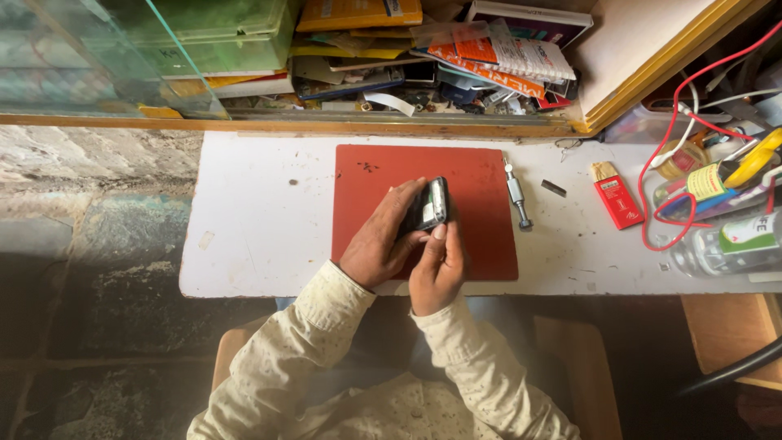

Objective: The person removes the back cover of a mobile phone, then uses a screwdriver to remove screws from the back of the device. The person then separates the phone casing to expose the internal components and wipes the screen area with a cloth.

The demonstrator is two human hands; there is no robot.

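My left hand (379, 240) and my right hand (438, 273) together hold a small dark mobile phone (429, 205) above a red mat (481, 191) on the white worktable (252, 220). The left hand's fingers wrap around the phone's left side and back. From below, the right hand's thumb presses on the phone's lower edge. The phone is tilted, its open back facing up, with lighter parts showing inside. A few tiny dark screws (368, 167) lie on the mat's far left part.
A metal screwdriver bit tool (517, 195) lies right of the mat, then a small dark chip (554, 188) and a red-handled brush (615, 195). Red wires (680, 138), bottles (725, 244) and tape crowd the right edge. Books and boxes (489, 49) fill the back shelf.
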